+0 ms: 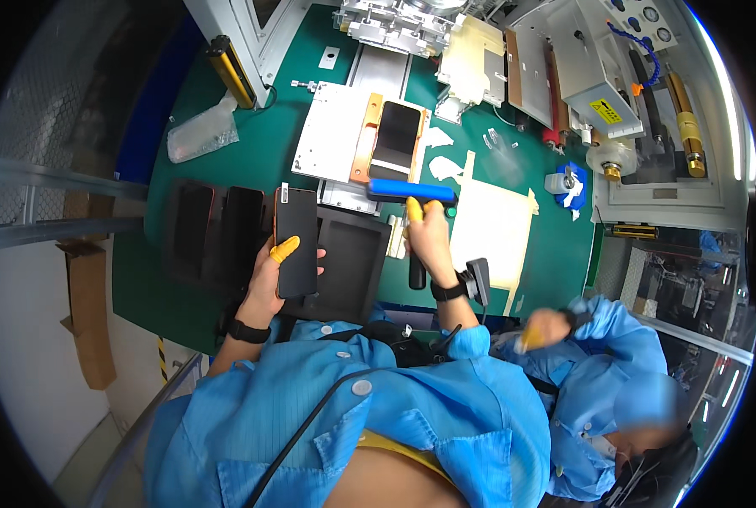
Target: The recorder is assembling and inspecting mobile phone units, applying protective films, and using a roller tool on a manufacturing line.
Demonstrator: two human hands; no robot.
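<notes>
My left hand (267, 275), a yellow cot on its thumb, is closed around a dark smartphone (297, 233) with an orange edge and a small white tab at its top. In my right hand (430, 233) is a roller (412, 190) with a blue cylinder and a black handle; yellow finger cots cover part of this hand. The roller lies across the lower end of an orange-framed fixture (365, 140). Seated in that fixture is another smartphone (399, 127), its screen dark with a pale strip below. Whether the roller touches this phone I cannot tell.
A black tray (352, 262) holds dark phones (244, 224) in its left part. Metal machinery (395, 30) stands at the back. Right of the roller lies a pale taped sheet (492, 233). A plastic bag (202, 134) is at left; a co-worker's hand (547, 330) is at right.
</notes>
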